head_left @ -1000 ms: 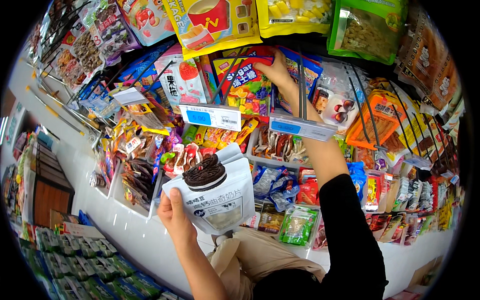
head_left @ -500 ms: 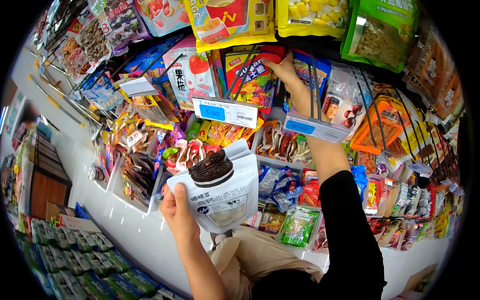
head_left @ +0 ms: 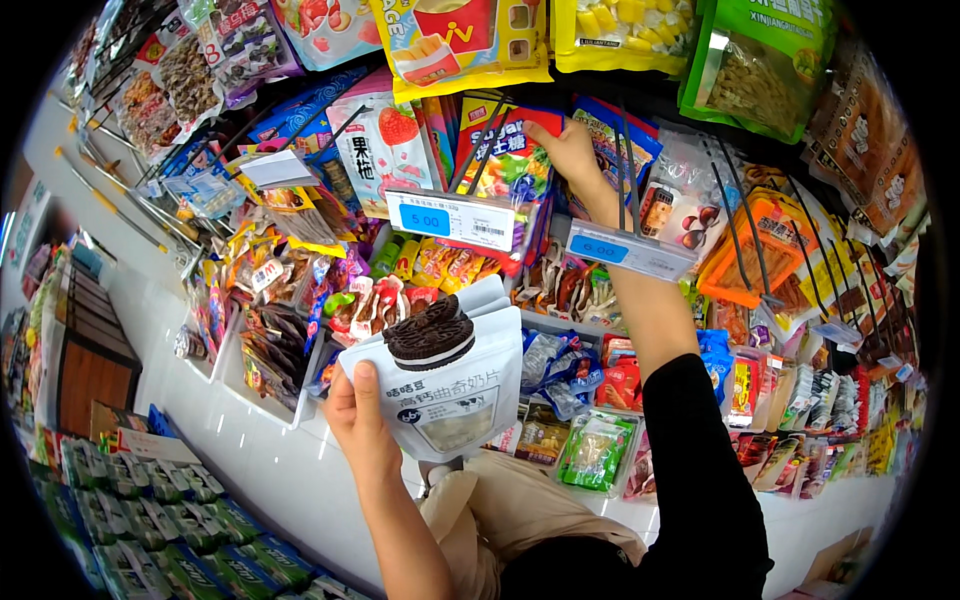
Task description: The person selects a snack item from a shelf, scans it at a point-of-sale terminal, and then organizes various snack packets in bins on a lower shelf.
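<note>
My left hand [head_left: 362, 425] is closed on the left edge of a white snack pouch [head_left: 470, 395] printed with a dark sandwich cookie. A second white edge shows behind the pouch, so there may be more than one. Up at the rack, my right hand [head_left: 572, 160] grips the right edge of a red and yellow candy bag [head_left: 508, 195] with colourful fruit on it. That bag hangs behind a price tag [head_left: 450, 220] on a wire hook. Its lower part is partly hidden by the tag, and some of my right fingers are out of sight behind the bag.
Wire hooks with a second price tag [head_left: 630, 250] cross over my right forearm. A blue candy bag [head_left: 620, 150] hangs just right of my hand, a strawberry pouch [head_left: 390, 140] to its left. Bins of wrapped sweets [head_left: 560, 370] stand below. Green packs [head_left: 200, 530] are stacked at lower left.
My right hand has drawn the candy bag's front slightly toward me, and more of the bag now shows. The white pouch in my left hand has shifted a little rightward.
</note>
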